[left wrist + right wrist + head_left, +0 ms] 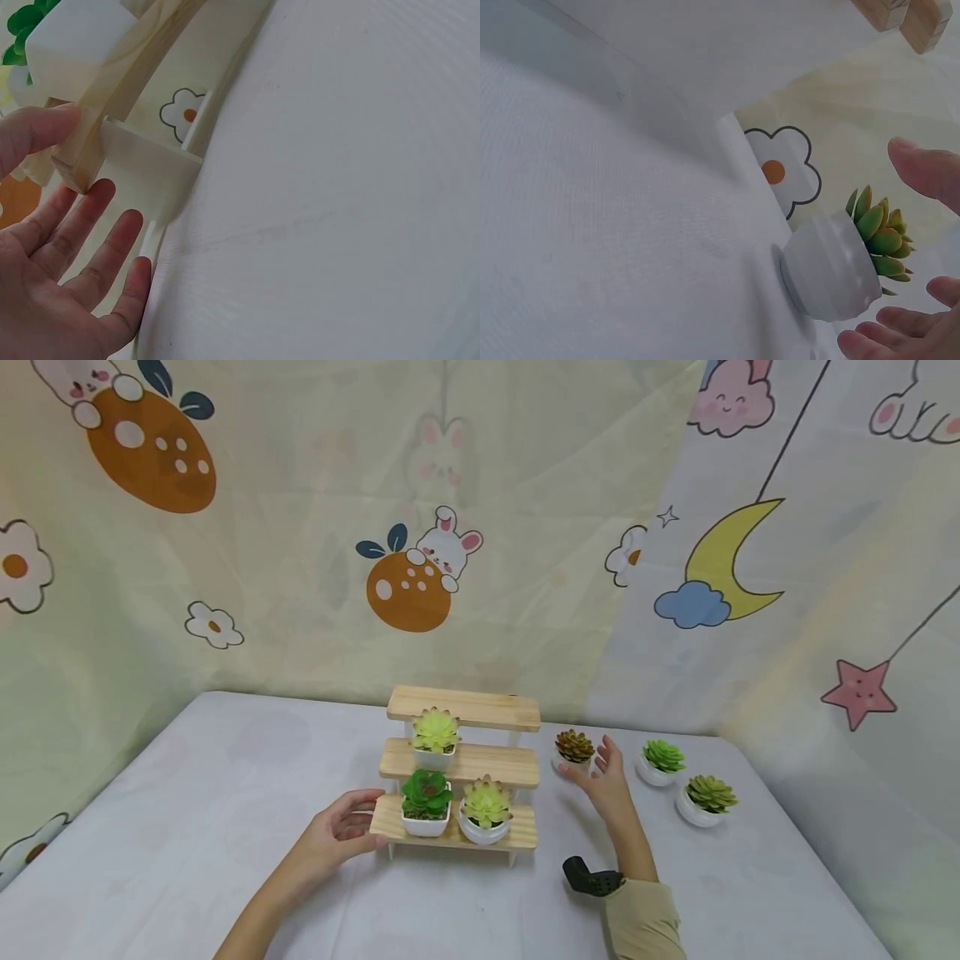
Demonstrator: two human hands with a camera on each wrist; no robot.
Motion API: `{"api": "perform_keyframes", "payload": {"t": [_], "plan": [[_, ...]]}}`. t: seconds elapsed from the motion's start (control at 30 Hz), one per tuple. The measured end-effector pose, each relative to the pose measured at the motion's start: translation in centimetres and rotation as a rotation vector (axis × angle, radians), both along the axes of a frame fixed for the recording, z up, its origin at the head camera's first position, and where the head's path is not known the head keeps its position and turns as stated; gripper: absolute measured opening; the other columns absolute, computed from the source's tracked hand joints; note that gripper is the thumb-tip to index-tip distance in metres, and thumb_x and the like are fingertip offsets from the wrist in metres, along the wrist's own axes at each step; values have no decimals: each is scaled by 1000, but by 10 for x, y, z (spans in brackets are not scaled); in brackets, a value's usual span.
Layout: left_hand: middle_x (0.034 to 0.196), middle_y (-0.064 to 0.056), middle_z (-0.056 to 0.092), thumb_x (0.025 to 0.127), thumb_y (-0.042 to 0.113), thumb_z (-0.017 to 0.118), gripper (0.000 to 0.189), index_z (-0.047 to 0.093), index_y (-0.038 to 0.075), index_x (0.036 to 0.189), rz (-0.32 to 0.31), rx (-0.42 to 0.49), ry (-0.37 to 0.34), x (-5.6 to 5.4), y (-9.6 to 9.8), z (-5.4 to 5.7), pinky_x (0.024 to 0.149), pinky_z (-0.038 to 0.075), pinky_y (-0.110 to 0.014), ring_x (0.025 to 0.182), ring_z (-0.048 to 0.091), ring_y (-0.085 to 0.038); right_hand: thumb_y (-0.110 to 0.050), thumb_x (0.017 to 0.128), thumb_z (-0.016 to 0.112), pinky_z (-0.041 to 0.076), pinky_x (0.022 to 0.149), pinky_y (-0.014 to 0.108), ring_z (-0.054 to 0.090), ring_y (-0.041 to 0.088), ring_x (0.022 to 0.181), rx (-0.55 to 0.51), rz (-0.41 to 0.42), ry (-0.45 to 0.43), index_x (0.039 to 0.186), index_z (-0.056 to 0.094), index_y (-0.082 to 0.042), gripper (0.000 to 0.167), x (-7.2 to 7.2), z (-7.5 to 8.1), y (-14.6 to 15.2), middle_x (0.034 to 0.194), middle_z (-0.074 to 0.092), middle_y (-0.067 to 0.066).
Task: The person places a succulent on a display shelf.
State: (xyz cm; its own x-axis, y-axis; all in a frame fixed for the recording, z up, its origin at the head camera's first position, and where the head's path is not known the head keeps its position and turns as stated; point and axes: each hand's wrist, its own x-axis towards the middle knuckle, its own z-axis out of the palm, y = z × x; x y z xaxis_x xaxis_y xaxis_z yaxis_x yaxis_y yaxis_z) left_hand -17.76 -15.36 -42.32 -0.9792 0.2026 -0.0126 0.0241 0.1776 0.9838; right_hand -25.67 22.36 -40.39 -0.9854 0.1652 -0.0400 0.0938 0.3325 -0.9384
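A three-step wooden plant stand (491, 765) stands mid-table. My left hand (330, 835) pinches the left end of its bottom board, thumb on top and fingertips below, as the left wrist view shows. A dark green succulent (426, 795) in a square pot and a pale one (486, 803) in a round pot sit on that board. Another pale succulent (435, 732) is on the middle board. My right hand (611, 789) is beside a brownish succulent (574, 746) in a white pot. In the right wrist view, thumb and fingers spread around this pot (829, 270).
Two more potted succulents, a bright green one (663, 756) and an olive one (711, 794), stand at the right. A black strap-like device (592, 878) is at my right wrist. A patterned cloth (525, 610) hangs behind the white table (187, 827).
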Motion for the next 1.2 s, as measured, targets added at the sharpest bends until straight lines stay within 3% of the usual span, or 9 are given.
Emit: {"api": "perform_keyframes", "payload": {"t": [0.4,0.6,0.87,1.03,1.2], "plan": [[123,-14,55,77,14,75,61,47,7,131,6,-8,3,0,-1,0,86,47,-22,109,54,-20,-20,83,69,23,111,52,18,39,140,-83,82,-40,149,-10,-11,102,-6,-10,9,155,6,21],[123,-14,55,77,14,74,60,47,8,130,4,-2,2,0,-1,1,85,47,-23,108,54,-20,-19,84,68,28,109,51,28,37,135,-108,88,-50,149,-7,-11,99,-7,-12,13,153,13,22],[123,-14,54,78,14,74,61,47,8,131,1,7,-11,0,-1,2,85,48,-23,108,55,-21,-26,84,69,48,87,35,45,33,122,8,76,-85,149,7,-8,92,-5,-12,10,139,35,20],[123,-15,54,77,14,74,60,47,8,131,1,4,-10,0,-1,1,85,48,-23,108,55,-21,-29,83,69,46,75,26,53,26,106,108,113,-105,148,14,-3,89,-3,-11,5,128,42,18],[124,-14,54,77,14,74,60,47,8,130,0,3,-9,0,0,1,86,47,-23,109,54,-21,-31,81,71,39,70,25,48,17,88,190,138,-93,145,23,0,86,-5,-13,-1,104,51,10]]}}
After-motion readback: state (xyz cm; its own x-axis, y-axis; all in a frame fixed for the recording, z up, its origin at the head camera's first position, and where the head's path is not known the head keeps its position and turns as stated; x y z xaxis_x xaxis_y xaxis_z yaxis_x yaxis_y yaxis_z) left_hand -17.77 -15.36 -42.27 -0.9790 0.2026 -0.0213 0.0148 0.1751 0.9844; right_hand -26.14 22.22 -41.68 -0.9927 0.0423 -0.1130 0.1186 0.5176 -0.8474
